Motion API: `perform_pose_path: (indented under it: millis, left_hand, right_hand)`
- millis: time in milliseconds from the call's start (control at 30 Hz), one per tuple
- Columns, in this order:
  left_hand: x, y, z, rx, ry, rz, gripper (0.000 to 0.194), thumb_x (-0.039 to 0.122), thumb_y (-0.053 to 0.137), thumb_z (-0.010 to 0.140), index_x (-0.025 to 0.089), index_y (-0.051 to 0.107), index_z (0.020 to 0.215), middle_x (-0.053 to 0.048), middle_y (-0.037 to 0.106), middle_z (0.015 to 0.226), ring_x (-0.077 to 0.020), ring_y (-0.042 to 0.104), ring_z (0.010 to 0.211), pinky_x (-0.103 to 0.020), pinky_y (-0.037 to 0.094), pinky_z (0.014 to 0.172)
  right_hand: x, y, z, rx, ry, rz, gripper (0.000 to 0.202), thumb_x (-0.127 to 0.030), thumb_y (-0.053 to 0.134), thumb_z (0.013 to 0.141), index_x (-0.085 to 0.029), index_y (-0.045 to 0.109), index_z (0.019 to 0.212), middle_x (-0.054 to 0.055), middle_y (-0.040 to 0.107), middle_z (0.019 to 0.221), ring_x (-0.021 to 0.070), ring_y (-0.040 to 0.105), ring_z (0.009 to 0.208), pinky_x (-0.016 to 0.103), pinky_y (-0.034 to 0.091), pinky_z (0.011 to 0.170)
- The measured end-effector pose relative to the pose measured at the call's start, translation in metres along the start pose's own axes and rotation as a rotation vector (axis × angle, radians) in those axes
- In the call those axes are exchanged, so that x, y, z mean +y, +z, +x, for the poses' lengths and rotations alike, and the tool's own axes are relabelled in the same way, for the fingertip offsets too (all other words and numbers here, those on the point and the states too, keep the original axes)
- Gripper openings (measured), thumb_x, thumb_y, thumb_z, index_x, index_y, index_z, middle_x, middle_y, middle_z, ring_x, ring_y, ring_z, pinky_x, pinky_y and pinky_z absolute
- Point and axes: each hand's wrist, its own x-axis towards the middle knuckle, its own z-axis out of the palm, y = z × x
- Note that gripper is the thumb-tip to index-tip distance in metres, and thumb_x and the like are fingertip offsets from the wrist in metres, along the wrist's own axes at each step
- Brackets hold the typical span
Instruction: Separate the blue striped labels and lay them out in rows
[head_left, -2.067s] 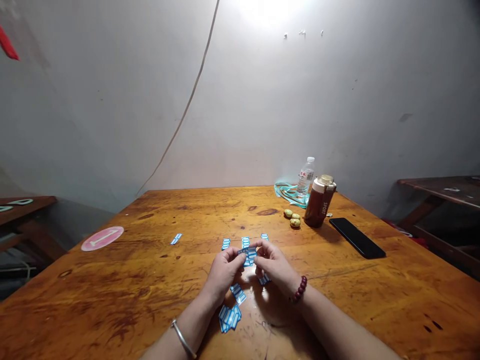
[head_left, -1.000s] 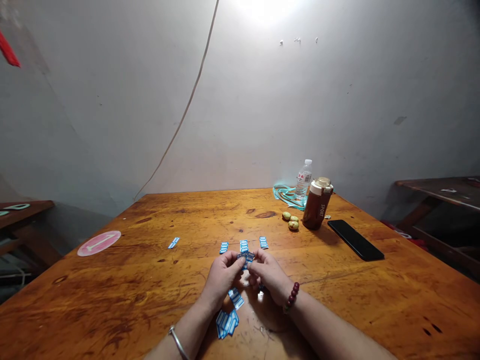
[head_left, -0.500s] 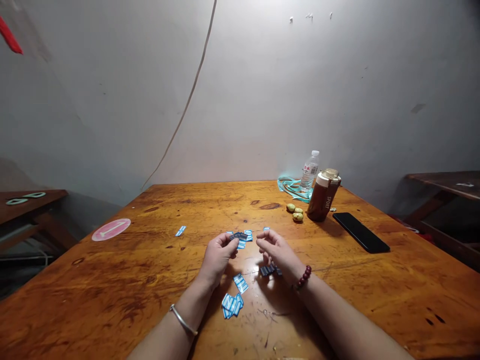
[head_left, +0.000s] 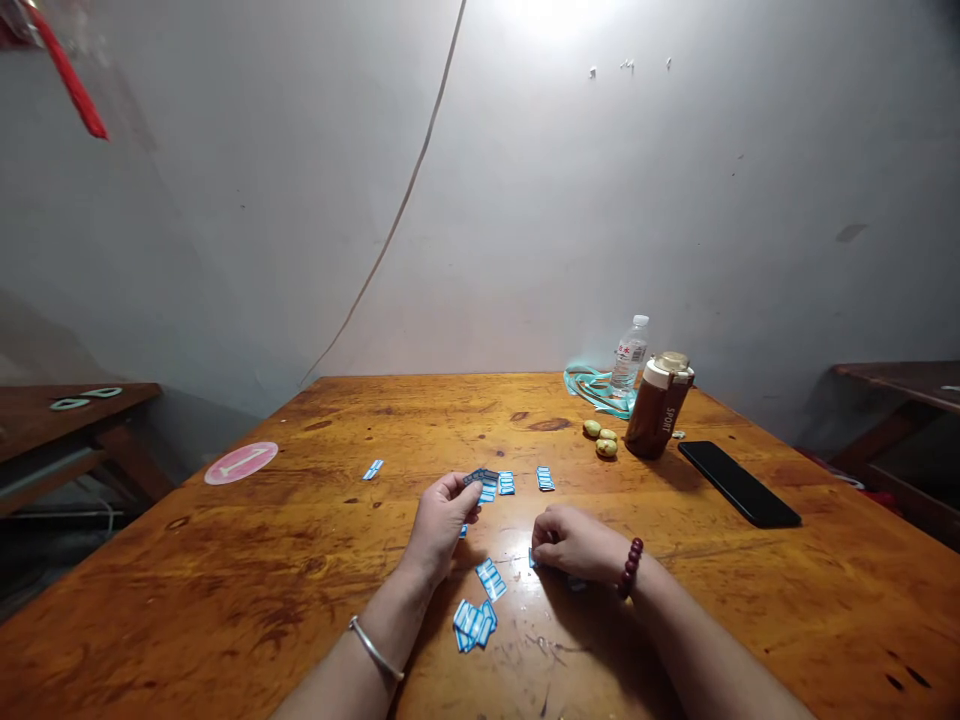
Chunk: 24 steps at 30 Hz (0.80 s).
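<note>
My left hand (head_left: 442, 515) is closed, pinching a small fan of little cards (head_left: 481, 478) with their dark sides towards me. My right hand (head_left: 574, 543) rests low over the table, its fingers curled down onto a blue-and-white card (head_left: 532, 558); most of that card is hidden. Around my hands lie more of these cards: a stack (head_left: 545, 479) beyond my right hand, another stack (head_left: 507, 484) beside the fan, a single card (head_left: 491, 578) nearer me and an overlapping pile (head_left: 475, 625) closest to me. One card (head_left: 373, 469) lies apart on the left.
On the right of the wooden table (head_left: 315, 580) are a black phone (head_left: 739, 483), a brown SPORT bottle (head_left: 652, 410), a clear water bottle (head_left: 630, 355), a teal ribbon (head_left: 585, 385) and three yellowish-green fruits (head_left: 606, 447). A pink round sticker (head_left: 241, 463) is on the left.
My right hand has come down and back from beside the fan onto the cards at the right. The stack it partly covered now shows. My left hand still holds its fan.
</note>
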Motion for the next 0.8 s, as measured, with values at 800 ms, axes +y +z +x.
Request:
perform_pose_path:
  millis: [800]
  left_hand:
    - [-0.001, 0.02, -0.018, -0.278, -0.225, -0.053, 0.023, 0.031, 0.064, 0.06, 0.012, 0.053, 0.065, 0.004, 0.048, 0.051, -0.0035, 0.037, 0.042, -0.016, 0.025, 0.041]
  right_hand:
    - [-0.026, 0.011, 0.007, 0.296, -0.121, 0.685, 0.016, -0.029, 0.056, 0.069, -0.015, 0.049, 0.068, -0.003, 0.048, 0.063, 0.0082, 0.044, 0.058, 0.02, 0.036, 0.053]
